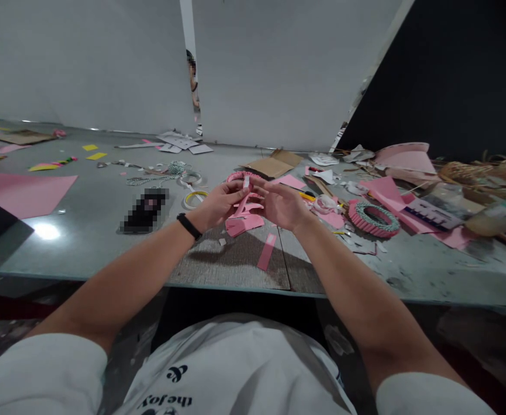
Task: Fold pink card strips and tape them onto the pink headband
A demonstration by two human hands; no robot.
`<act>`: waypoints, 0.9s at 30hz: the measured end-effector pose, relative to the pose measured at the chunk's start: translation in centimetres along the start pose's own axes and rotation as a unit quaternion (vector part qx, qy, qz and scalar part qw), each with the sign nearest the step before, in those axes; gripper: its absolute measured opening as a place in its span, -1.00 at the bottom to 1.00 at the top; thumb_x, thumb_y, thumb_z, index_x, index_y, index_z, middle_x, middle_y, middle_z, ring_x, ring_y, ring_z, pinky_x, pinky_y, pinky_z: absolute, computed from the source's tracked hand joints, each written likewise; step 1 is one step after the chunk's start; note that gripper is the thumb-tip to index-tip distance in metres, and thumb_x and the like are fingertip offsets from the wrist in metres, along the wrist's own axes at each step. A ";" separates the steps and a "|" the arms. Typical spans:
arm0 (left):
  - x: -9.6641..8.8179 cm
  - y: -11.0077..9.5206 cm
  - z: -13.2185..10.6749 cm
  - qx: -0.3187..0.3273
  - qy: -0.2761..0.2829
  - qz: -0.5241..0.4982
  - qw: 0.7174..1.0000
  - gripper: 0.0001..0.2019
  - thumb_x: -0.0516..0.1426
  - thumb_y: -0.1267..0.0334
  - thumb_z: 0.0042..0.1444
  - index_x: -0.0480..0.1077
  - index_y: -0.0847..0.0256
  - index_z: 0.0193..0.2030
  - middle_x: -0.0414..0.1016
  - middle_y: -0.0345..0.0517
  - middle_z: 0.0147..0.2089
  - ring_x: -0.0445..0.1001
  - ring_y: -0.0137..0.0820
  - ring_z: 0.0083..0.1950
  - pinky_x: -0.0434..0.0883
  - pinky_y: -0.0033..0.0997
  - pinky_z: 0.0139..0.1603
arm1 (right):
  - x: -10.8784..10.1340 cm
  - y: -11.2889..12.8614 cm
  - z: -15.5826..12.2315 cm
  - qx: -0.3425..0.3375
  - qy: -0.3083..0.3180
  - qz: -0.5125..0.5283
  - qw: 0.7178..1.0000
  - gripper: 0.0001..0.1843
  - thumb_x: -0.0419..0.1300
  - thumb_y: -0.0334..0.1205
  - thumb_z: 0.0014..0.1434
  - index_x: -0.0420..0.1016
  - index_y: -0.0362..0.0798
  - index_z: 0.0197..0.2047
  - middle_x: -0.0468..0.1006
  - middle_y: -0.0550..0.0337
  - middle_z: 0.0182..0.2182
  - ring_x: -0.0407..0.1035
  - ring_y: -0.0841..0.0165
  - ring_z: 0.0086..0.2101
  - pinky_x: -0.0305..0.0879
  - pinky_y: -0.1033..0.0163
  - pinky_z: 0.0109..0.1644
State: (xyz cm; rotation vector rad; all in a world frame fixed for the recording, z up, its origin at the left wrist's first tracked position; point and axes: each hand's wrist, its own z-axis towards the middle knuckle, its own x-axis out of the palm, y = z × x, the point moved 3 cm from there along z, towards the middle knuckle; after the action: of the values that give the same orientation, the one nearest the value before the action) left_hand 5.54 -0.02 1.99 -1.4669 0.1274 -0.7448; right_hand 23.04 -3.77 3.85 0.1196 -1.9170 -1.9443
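Note:
Above the wooden board, my left hand (222, 203) pinches a pink paper strip (243, 203) with a white patch at its upper end (246, 182). My right hand (284, 204) meets it from the other side, its fingertips closed in at the strip; its exact grip is partly hidden. Just behind the fingers lies a pleated pink ring (240, 174). Beneath my hands are pink paper pieces (245, 226). Nearer to me, another pink strip (266, 252) with a pale end lies flat on the board (231, 268).
To the left are a phone (144, 212), tape rolls (195, 199), cord (175, 168) and a pink sheet (23, 193). On the right sit a pleated pink ring with cord trim (374, 219), a yellow cutter (307, 196) and paper scraps. Grey panels (296, 75) stand behind the table.

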 end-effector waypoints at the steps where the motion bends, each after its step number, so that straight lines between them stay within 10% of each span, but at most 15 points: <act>1: 0.0 0.0 0.0 -0.002 -0.004 0.000 1.000 -0.72 0.56 0.20 0.20 0.67 0.22 -0.07 0.75 -0.11 -0.12 0.71 -0.38 -0.11 0.60 -0.32 0.05 | 0.0 0.0 0.0 0.002 -0.004 -0.005 1.000 -0.45 0.34 0.04 0.13 0.66 0.11 0.19 0.70 0.00 0.17 0.54 0.06 0.11 0.55 0.02 0.12; 20: 0.4 -0.5 -0.3 -0.007 0.023 -0.010 1.000 -0.73 0.56 0.21 0.20 0.68 0.21 -0.05 0.76 -0.07 -0.08 0.74 -0.33 -0.05 0.62 -0.26 0.09 | -0.2 -0.1 0.2 -0.016 0.004 -0.047 0.999 -0.39 0.33 0.12 0.10 0.62 0.11 0.19 0.70 -0.02 0.15 0.56 0.06 0.13 0.59 0.03 0.08; 27: 0.3 -0.9 -0.6 -0.031 -0.023 -0.011 0.999 -0.87 0.47 0.28 0.30 0.65 0.24 -0.17 0.63 -0.20 -0.30 0.57 -0.49 -0.31 0.53 -0.43 -0.18 | -0.1 -0.1 0.1 -0.024 -0.012 -0.037 0.999 -0.43 0.44 -0.02 0.04 0.66 0.16 0.16 0.70 0.08 0.13 0.56 0.16 0.03 0.57 0.12 0.06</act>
State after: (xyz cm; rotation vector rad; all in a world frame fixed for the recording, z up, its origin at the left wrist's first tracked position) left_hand 5.18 -0.60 2.87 -1.5457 0.1005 -0.7296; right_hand 23.05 -3.69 3.78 0.1550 -1.9039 -2.0476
